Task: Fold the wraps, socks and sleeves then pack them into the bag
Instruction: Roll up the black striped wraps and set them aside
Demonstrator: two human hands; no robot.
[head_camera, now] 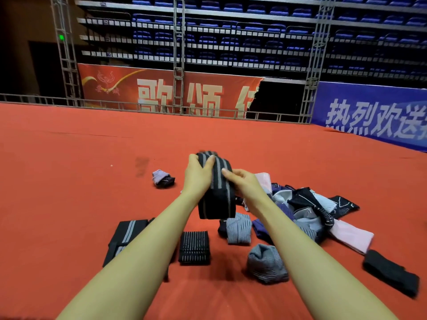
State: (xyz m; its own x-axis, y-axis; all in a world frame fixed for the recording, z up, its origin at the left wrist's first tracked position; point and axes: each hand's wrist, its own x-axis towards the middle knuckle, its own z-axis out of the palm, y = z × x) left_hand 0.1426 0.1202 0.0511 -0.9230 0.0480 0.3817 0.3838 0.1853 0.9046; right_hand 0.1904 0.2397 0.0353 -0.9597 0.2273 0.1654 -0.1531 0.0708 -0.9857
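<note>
Head view: my left hand [198, 173] and right hand [240, 181] both grip the black grey-striped wrap [218, 192], lifted off the red carpet [69, 169] to double it. I see no bag.

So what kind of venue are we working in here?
Probably an indoor arena or sports hall: tiers of blue folding seats fill the far side, event banners hang along a rail, and a metal truss tower stands before them. The work is on a wide red carpeted floor.
</note>
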